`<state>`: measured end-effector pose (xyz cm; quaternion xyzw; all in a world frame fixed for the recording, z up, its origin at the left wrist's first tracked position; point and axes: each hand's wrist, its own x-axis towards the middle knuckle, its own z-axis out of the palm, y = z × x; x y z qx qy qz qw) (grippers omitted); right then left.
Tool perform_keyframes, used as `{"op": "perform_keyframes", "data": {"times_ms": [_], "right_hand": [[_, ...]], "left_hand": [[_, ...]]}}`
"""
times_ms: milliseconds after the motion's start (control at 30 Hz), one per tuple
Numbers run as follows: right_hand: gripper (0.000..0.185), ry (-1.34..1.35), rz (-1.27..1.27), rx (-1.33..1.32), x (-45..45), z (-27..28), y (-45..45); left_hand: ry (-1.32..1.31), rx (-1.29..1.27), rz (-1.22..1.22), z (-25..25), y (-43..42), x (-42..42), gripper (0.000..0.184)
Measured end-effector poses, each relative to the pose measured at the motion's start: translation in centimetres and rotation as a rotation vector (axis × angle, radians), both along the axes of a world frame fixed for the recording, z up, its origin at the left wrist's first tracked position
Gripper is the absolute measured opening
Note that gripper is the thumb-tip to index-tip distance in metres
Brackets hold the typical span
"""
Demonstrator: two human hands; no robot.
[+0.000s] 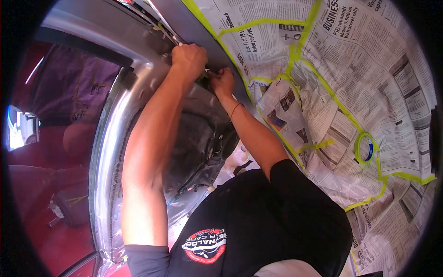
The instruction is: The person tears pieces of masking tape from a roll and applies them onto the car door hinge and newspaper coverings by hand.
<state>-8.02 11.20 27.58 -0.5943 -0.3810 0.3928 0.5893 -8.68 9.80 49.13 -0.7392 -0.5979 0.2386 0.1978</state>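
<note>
My left hand [189, 59] is closed at the upper edge of a grey metal car door [152, 69], its fingers curled down behind the knuckles. What it grips, if anything, is hidden. Just to its right and slightly lower, my right hand [222, 83] is also closed, with bent fingers and the thumb side toward the left hand. A small yellow-green bit shows between the two hands, too small to name. Beside both hands runs a smooth grey panel [221, 57]. Below them, a dark sheet [189, 143] covers the door's inner side.
Newspaper sheets [360, 87] cover the surface on the right, edged with yellow-green masking tape [258, 21]. A tape roll [359, 148] lies against the paper. Thin wires [189, 188] hang from the door's lower part. A red surface [46, 184] fills the left side.
</note>
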Motion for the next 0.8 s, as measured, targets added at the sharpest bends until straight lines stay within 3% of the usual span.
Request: {"op": "perform_keyframes", "data": {"times_ms": [100, 167, 200, 267, 467, 800], "right_hand": [[0.037, 0.058, 0.05, -0.026, 0.0, -0.4, 0.2], [0.025, 0.329, 0.144, 0.117, -0.3, -2.5, 0.1], [0.025, 0.333, 0.144, 0.12, 0.4, -2.2, -0.7], [0.016, 0.537, 0.361, 0.114, 2.0, -1.0, -2.7], [0.024, 0.612, 0.389, 0.004, 1.8, -1.2, -2.3], [0.016, 0.863, 0.347, -0.079, 0.3, -1.7, -0.3]], "left_hand": [[0.025, -0.015, 0.02, 0.3, -0.1, 0.0, 0.022], [0.048, -0.026, 0.036, 0.4, 0.1, 0.1, 0.026], [-0.004, -0.01, 0.048, 0.4, 0.1, 0.1, 0.023], [-0.053, 0.005, 0.061, 0.3, 0.2, 0.1, 0.02], [-0.066, 0.007, 0.066, 0.1, 0.4, 0.0, 0.024], [0.055, -0.082, -0.007, 0.9, -0.2, -0.2, 0.024]]}}
